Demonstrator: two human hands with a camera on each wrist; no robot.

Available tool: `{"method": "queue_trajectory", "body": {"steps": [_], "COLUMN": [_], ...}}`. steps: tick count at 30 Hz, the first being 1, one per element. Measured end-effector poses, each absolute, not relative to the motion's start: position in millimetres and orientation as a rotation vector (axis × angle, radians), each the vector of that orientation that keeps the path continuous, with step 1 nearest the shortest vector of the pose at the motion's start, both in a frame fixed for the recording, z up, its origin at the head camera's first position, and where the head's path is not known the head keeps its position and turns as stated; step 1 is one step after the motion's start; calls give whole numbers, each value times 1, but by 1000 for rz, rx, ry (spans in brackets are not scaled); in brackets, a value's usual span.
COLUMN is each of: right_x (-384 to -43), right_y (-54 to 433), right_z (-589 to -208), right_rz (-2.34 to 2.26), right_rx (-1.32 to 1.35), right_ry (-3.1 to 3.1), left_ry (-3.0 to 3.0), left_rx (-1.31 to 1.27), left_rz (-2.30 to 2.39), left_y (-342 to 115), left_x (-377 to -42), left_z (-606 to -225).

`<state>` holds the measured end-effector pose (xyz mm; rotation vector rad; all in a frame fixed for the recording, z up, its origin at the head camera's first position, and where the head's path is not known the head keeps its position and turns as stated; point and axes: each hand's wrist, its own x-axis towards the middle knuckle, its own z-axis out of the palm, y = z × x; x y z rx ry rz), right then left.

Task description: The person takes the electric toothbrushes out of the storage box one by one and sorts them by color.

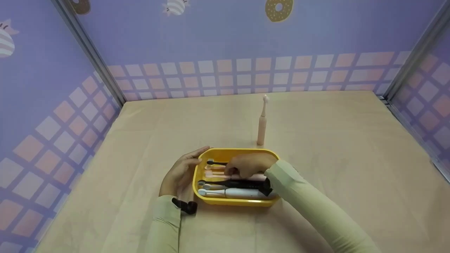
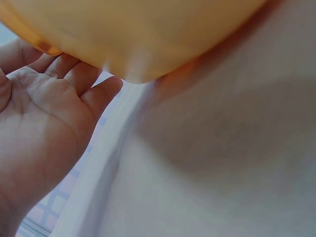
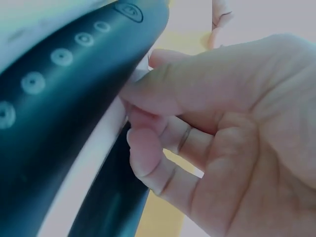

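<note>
A yellow tray (image 1: 235, 202) holds several electric toothbrushes lying side by side. My left hand (image 1: 180, 174) grips its left end, thumb at the rim and fingers against the outer wall, as the left wrist view also shows. Inside the tray, my right hand (image 1: 251, 164) pinches a pink toothbrush (image 1: 259, 176) at its handle between thumb and fingers. Nearer me lie a black toothbrush (image 1: 239, 184), its buttons showing in the right wrist view, and a white toothbrush (image 1: 242, 192). Another black toothbrush (image 1: 218, 163) lies at the back, partly hidden by the right hand.
Behind the tray, a pale pink electric toothbrush (image 1: 262, 130) stands upright on the cloth-covered table (image 1: 334, 147). Patterned purple panels (image 1: 225, 38) enclose the back and sides. The right wrist camera overlaps the handle ends at the tray's right.
</note>
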<state>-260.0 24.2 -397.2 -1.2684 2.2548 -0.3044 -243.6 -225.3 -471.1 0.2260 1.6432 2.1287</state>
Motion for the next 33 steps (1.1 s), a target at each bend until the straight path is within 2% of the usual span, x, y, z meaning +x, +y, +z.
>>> {"method": "queue_trajectory", "body": {"steps": [33], "right_x": [-263], "right_y": [52], "right_z": [-389], "right_rz": [-422], "right_rx": [-1144], "right_ry": [2224], "left_ry": [1651], "left_rx": [197], "left_rz": [2123], "left_y": [-225], "left_x": [-244], "left_z": [-471]}}
